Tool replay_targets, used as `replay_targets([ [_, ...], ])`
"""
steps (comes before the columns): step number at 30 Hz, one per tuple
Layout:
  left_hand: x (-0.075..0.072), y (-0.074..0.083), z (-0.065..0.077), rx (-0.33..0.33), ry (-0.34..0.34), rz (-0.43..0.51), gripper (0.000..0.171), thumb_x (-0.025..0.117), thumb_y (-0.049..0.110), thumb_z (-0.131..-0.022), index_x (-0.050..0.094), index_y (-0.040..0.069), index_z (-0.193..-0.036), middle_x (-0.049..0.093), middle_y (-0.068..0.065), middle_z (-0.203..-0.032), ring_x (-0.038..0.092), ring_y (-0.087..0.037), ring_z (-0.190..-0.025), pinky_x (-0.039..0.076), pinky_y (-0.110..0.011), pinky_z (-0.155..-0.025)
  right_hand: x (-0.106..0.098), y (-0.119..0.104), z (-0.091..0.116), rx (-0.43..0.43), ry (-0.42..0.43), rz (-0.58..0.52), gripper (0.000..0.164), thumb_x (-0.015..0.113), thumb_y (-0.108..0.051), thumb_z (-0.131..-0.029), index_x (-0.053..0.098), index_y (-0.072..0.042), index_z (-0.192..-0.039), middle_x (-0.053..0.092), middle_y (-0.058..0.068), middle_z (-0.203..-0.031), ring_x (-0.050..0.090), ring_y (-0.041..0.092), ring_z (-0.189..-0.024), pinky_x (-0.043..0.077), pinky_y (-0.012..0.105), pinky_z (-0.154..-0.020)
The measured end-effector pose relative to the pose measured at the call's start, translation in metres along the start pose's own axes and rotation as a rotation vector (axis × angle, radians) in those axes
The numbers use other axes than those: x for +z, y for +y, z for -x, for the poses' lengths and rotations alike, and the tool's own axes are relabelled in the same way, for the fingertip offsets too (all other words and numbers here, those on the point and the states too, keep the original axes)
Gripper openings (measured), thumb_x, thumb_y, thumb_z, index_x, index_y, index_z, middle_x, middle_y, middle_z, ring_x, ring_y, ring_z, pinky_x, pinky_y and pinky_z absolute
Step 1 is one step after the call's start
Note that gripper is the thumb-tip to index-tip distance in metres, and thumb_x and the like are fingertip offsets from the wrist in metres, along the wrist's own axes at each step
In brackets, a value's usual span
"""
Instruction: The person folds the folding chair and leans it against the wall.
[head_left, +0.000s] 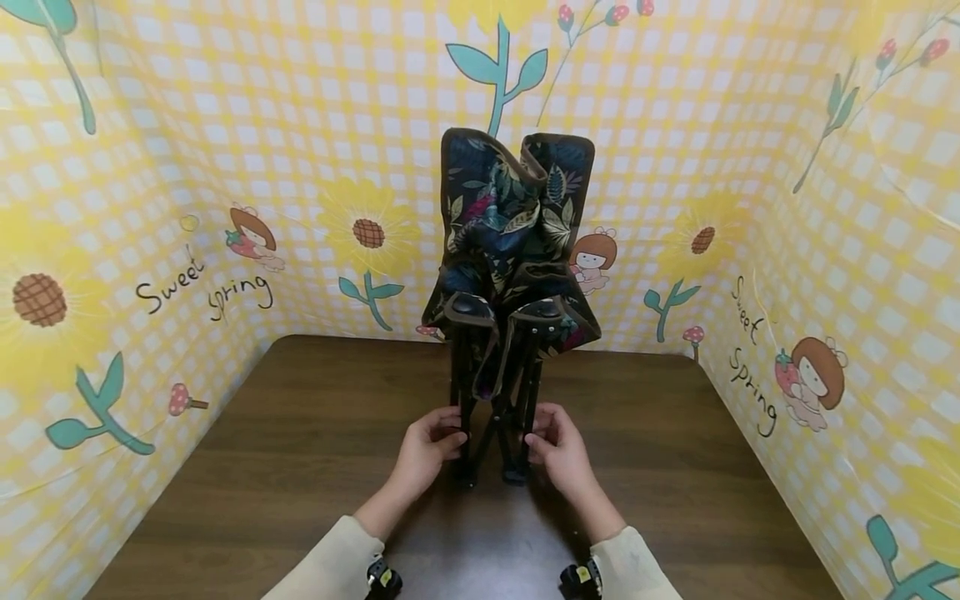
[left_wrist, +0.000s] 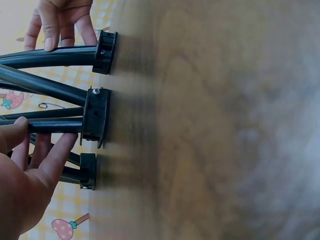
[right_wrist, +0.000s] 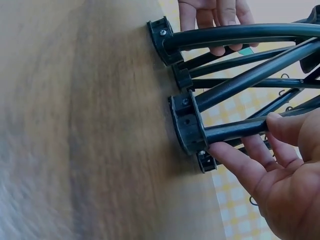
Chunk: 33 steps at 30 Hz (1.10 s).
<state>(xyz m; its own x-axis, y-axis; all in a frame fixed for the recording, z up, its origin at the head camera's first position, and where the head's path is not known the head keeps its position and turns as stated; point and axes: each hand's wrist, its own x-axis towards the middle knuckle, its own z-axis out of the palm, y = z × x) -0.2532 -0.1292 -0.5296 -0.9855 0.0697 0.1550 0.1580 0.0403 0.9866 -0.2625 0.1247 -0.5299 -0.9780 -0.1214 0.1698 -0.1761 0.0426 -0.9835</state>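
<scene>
A folding camp chair (head_left: 487,208) with dark leafy, floral fabric stands upright and mostly folded at the middle of the table. Its black tubular legs cross below the cloth and end in black plastic feet (left_wrist: 96,117). On the left side my left hand (head_left: 423,450) holds a leg low down, between thumb and fingers. My right hand (head_left: 562,446) pinches the opposite leg at about the same height. In the right wrist view, the thumb (right_wrist: 287,127) lies on one side of the tube and the fingers on the other, close above a foot (right_wrist: 187,125).
The chair's feet are at the brown wooden table (head_left: 300,500). Behind and on both sides hangs a yellow-and-white checked cloth (head_left: 300,125) with sunflowers and cartoon figures. A device with a strap (head_left: 384,577) sits on the left wrist, another (head_left: 581,579) on the right.
</scene>
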Motion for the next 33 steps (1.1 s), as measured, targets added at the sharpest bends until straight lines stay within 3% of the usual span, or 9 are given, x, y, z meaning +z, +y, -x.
replay_targets([
  [9, -0.001, -0.001, 0.000, 0.040, 0.041, -0.021, 0.037, 0.070, -0.006, -0.093, 0.066, -0.003, -0.129, 0.067, -0.028, -0.117, 0.073, -0.019, -0.092, 0.064, -0.039, -0.073, 0.003, -0.001, -0.002, 0.013, 0.006, 0.000, 0.038, 0.068, 0.008, -0.093, 0.057, -0.007, -0.126, 0.061, 0.020, -0.105, 0.068, 0.048, -0.100, 0.061, 0.058, -0.070],
  [15, 0.000, 0.001, -0.004, 0.051, 0.085, -0.045, 0.035, 0.071, -0.006, -0.092, 0.069, 0.000, -0.127, 0.070, -0.020, -0.114, 0.071, -0.023, -0.096, 0.064, -0.041, -0.075, 0.004, -0.001, -0.007, 0.005, -0.001, 0.020, 0.036, 0.067, 0.007, -0.093, 0.058, -0.006, -0.125, 0.061, 0.022, -0.108, 0.069, 0.046, -0.100, 0.062, 0.058, -0.072],
  [23, 0.001, 0.001, -0.014, 0.068, 0.092, -0.050, 0.037, 0.069, -0.007, -0.093, 0.066, -0.003, -0.129, 0.067, -0.027, -0.116, 0.071, -0.024, -0.095, 0.064, -0.044, -0.074, 0.006, 0.001, -0.020, 0.012, 0.044, 0.035, 0.038, 0.067, 0.012, -0.091, 0.058, -0.002, -0.125, 0.058, 0.027, -0.112, 0.068, 0.038, -0.095, 0.060, 0.064, -0.073],
  [29, 0.000, 0.000, -0.021, 0.050, 0.087, -0.048, 0.037, 0.068, -0.008, -0.093, 0.066, -0.002, -0.129, 0.067, -0.025, -0.117, 0.071, -0.021, -0.094, 0.064, -0.048, -0.076, 0.006, 0.004, -0.028, 0.001, 0.035, 0.021, 0.040, 0.068, 0.011, -0.091, 0.058, -0.004, -0.128, 0.056, 0.028, -0.111, 0.067, 0.048, -0.100, 0.060, 0.063, -0.072],
  [33, -0.002, -0.001, -0.026, 0.049, 0.075, -0.045, 0.035, 0.068, -0.008, -0.094, 0.066, -0.001, -0.128, 0.069, -0.023, -0.115, 0.072, -0.022, -0.094, 0.063, -0.052, -0.077, 0.006, 0.003, -0.032, -0.019, 0.022, 0.031, 0.039, 0.068, 0.010, -0.091, 0.058, -0.006, -0.126, 0.057, 0.023, -0.107, 0.068, 0.046, -0.098, 0.061, 0.060, -0.071],
])
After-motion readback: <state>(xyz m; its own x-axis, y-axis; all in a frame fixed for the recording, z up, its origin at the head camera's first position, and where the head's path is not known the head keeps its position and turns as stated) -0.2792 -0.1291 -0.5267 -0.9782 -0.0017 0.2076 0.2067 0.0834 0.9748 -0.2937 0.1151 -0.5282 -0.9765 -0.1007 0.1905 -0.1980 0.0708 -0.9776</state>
